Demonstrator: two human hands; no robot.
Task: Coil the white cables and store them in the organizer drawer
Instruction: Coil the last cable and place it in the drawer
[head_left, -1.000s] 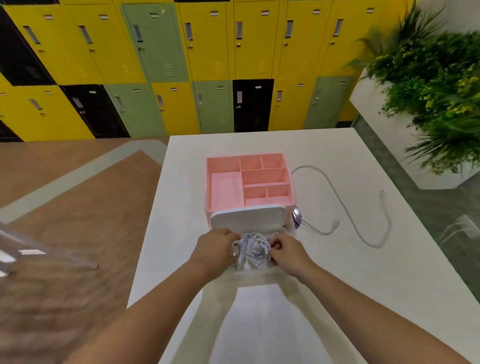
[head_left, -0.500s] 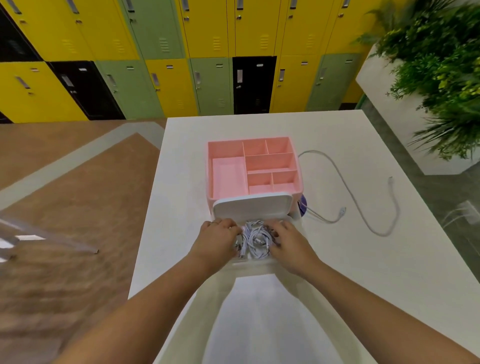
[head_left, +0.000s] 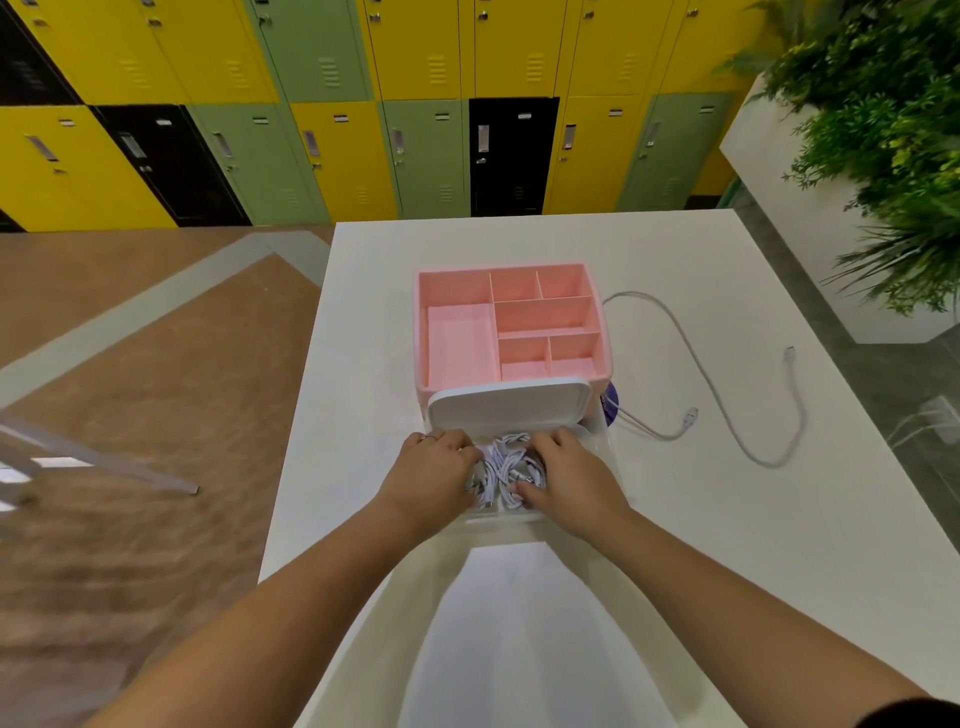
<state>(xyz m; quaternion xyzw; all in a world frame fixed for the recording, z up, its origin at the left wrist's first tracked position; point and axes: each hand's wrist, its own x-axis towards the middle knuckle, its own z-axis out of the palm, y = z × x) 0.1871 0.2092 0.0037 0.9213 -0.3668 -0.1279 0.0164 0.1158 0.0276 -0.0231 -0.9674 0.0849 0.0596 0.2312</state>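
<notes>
Far left in my feed, a slanted metal bar (head_left: 104, 457) hangs blurred over the brown floor, with yellow, green and black lockers (head_left: 332, 156) along the wall behind; the white table (head_left: 727, 545) starts further in, and my left hand (head_left: 431, 475) reaches onto it, palm down, fingers curled over the left side of the coiled white cables (head_left: 506, 467); the fingertips are tucked out of sight under the bundle, so I see a closed hold but not exactly where they bear; the cables lie bunched inside the pulled-out drawer (head_left: 595, 439), a pale, translucent tray at the near foot of the pink organizer (head_left: 511, 322); above the drawer a white rounded front panel (head_left: 511, 405) juts out, and the organizer's top compartments hold nothing I can see; my right hand (head_left: 566, 480) mirrors the left, fingers bent over the far side of the coil and thumb against its near side, pinching it; just right of the organizer a small purple object (head_left: 613, 402) peeks out, too hidden to identify; beyond it a loose white cable (head_left: 727, 384) snakes uncoiled across the tabletop, well apart from the drawer, its plugs lying free; at the far right a white planter (head_left: 789, 218) full of green foliage stands beside the table.
</notes>
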